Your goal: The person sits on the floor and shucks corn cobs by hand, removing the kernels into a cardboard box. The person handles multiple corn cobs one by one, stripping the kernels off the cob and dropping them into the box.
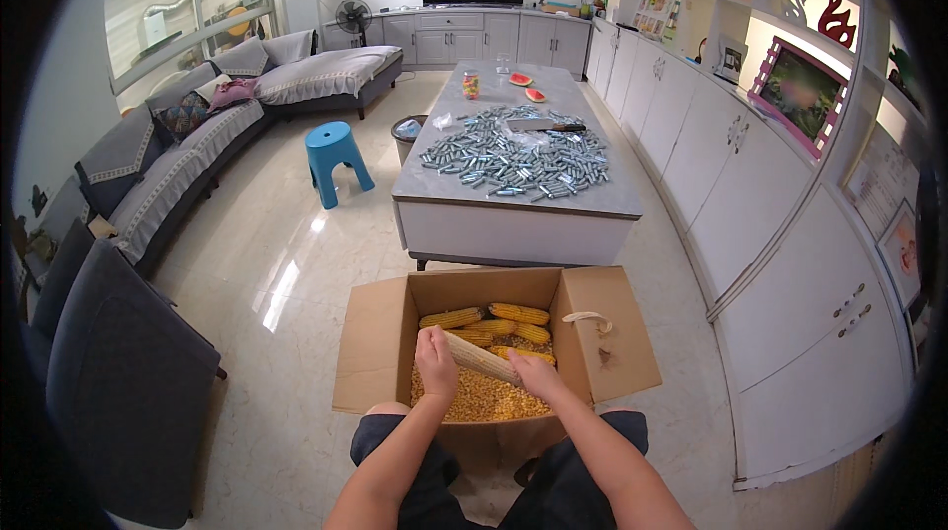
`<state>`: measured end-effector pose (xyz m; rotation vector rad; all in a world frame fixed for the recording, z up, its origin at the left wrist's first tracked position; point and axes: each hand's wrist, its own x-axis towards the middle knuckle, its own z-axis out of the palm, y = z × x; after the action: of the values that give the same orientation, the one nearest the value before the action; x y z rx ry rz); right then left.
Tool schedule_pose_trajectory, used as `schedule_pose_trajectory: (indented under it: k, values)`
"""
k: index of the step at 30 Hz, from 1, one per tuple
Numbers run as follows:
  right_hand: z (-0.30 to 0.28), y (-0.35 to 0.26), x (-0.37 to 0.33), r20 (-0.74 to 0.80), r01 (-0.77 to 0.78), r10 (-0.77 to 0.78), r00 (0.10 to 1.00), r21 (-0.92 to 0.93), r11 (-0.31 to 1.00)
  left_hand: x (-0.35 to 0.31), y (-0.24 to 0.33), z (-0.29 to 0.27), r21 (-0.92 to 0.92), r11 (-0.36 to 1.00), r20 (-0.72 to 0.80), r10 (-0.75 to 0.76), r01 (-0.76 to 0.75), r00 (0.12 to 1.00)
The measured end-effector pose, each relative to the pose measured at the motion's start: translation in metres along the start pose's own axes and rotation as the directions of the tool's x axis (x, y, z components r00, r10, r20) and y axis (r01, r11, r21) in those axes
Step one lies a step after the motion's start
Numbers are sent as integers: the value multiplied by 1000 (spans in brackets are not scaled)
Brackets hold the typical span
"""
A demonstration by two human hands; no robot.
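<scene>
Between my two hands lies a long pale corn cob (480, 357), tilted down to the right and looking mostly bare of kernels. My left hand (435, 364) is closed round its upper left end, and my right hand (536, 375) grips the lower right end. Both are over an open cardboard box (484, 283) in front of my knees. Several yellow ears of corn (518, 314) lie at the box's far side. Loose yellow kernels (479, 399) cover the nearer part of the bottom. What is under my hands is partly hidden.
Box flaps spread to both sides; a dried husk strip (590, 319) lies on the right one. Beyond stands a low table (420, 189) with many small metallic cylinders (494, 157), a cleaver (533, 125) and watermelon slices (520, 80). A blue stool (338, 150) and a bin (406, 130) stand left.
</scene>
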<state>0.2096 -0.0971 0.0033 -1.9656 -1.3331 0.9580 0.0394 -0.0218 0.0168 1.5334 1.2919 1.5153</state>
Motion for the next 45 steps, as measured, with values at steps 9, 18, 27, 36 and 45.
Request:
schedule_pose_trajectory:
  k: [9, 18, 27, 36, 45]
  values:
    - [-10, 6, 12, 244, -274, 260, 934, 23, 961, 0, 10, -1, -56, 997, 9, 57, -56, 998]
    - [-21, 20, 17, 82, -3, -37, 996, 450, 893, 18, -24, -9, -317, 859, 15, -420, 403, 907]
    - [-23, 1, 2, -172, 404, -408, 897, -60, 913, 14, -22, -6, -271, 893, 96, -346, 359, 933]
    - [-3, -18, -1, 50, 342, -344, 938, 37, 939, -9, 10, 9, -223, 931, 333, -206, 289, 920]
    - [14, 5, 21, 137, 290, -356, 924, 355, 889, -5, -1, 13, -215, 948, 311, -163, 237, 936]
